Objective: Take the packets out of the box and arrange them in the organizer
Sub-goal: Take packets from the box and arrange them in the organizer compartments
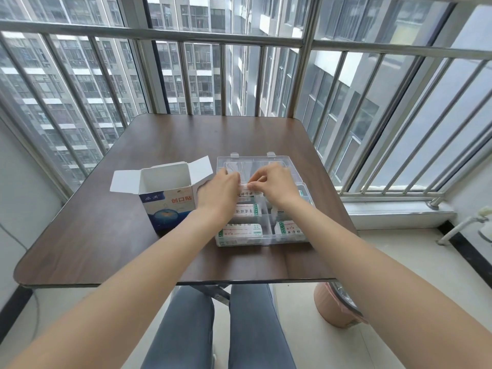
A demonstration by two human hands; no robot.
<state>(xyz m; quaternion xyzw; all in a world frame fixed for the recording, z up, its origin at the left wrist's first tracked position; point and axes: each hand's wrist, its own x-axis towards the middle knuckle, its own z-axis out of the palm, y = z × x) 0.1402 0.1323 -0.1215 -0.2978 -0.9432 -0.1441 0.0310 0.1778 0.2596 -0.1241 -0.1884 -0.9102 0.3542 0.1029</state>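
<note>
A white and blue cardboard box (170, 206) stands open on the brown table (106, 235), its flaps spread. To its right lies a clear plastic organizer (266, 242) with its lid folded back. Several white packets with green print fill its compartments, among them one at the front left (239, 231) and one at the front right (288, 229). My left hand (221, 191) and my right hand (271, 183) meet over the organizer's rear left compartment. Both pinch the top edge of a white packet (247, 192) there.
A metal railing and windows run behind and to the right of the table. A pink bin (335, 304) stands on the floor under the table's right front corner. My legs sit beneath the near edge.
</note>
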